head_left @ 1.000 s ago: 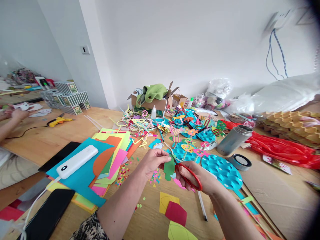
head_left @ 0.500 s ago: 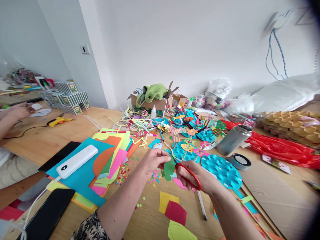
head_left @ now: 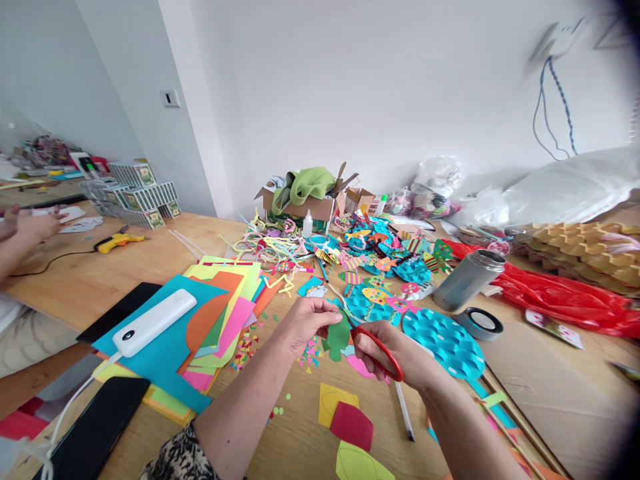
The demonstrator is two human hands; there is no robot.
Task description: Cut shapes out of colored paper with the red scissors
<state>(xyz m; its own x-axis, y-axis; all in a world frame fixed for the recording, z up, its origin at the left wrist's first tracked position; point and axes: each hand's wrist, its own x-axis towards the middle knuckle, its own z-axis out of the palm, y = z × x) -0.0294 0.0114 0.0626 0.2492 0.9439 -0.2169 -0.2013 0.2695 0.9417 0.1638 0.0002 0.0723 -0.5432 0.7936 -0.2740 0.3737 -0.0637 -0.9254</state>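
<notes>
Between its thumb and fingers my left hand pinches a green paper cut-out with a rounded, fish-like outline. My right hand grips red-handled scissors, whose blades meet the upper edge of the green paper. Under and beside the hands lie a pink paper piece and tiny coloured paper scraps. Closer to me rest a yellow piece, a dark red piece and a lime piece with a drawn outline. A pen lies by my right forearm.
Left are stacked coloured papers under a white power bank, a black phone and a yellow glue gun. Blue painted egg-tray pieces, a steel flask and its lid stand right. Another person's hand is far left.
My hands, the scissors and the green paper stay almost in place. At far left, the other person's hands have shifted and now hold a white sheet.
</notes>
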